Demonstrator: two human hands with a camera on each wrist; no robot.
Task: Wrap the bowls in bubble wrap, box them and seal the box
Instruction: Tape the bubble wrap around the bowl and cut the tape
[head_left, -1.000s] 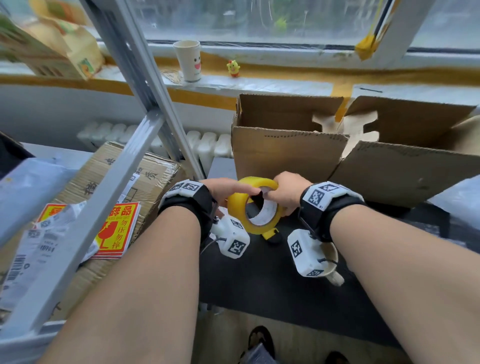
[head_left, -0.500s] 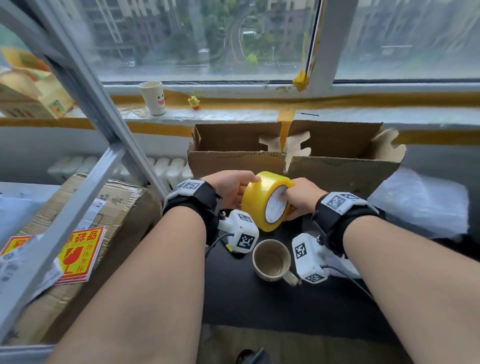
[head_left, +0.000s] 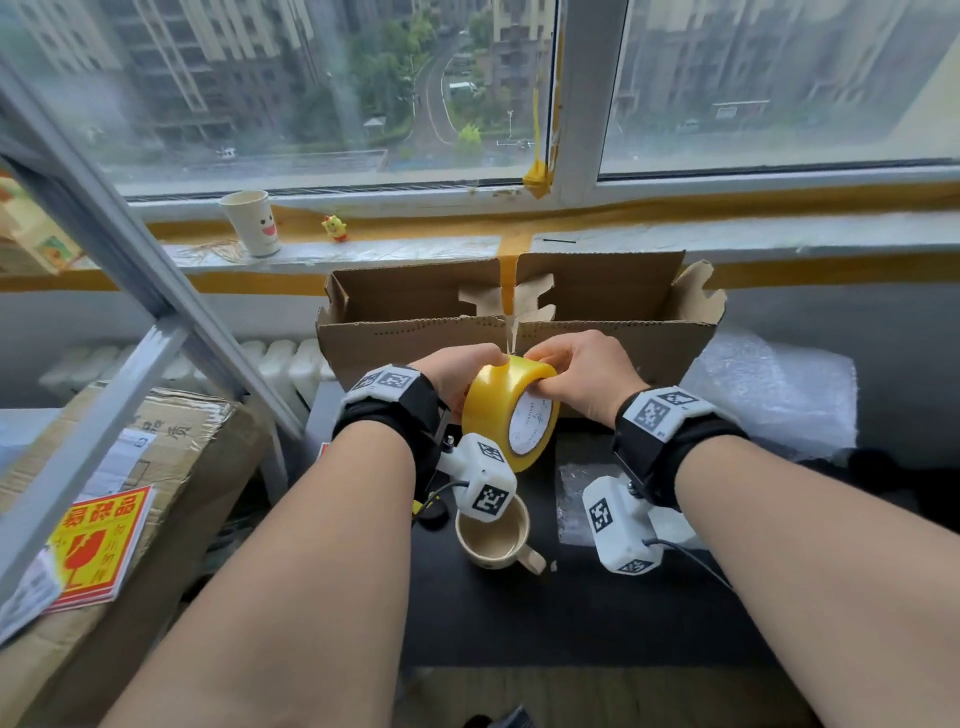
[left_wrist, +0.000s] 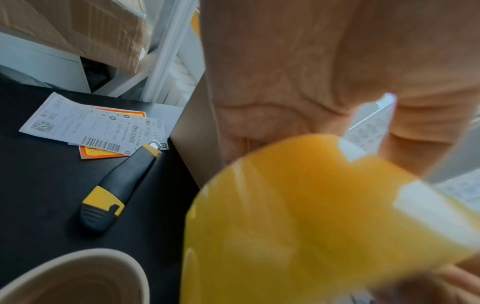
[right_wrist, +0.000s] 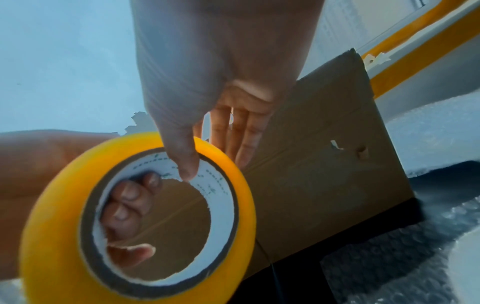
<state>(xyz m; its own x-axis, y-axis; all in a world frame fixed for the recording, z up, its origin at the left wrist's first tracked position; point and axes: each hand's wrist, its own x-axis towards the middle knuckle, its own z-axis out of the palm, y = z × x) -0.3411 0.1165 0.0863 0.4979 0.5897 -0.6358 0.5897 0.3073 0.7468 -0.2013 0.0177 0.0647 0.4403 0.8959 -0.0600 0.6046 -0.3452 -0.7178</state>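
Tape roll (head_left: 511, 410) held between both hands before the open box (head_left: 519, 312).

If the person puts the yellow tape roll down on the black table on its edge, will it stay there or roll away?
The tape roll is a round ring with a smooth outer band, so set on edge it would probably roll. Laid flat on its side it should stay. The roll looks thick, so it is likely fairly heavy for its size. The cup stands just below and could be knocked.
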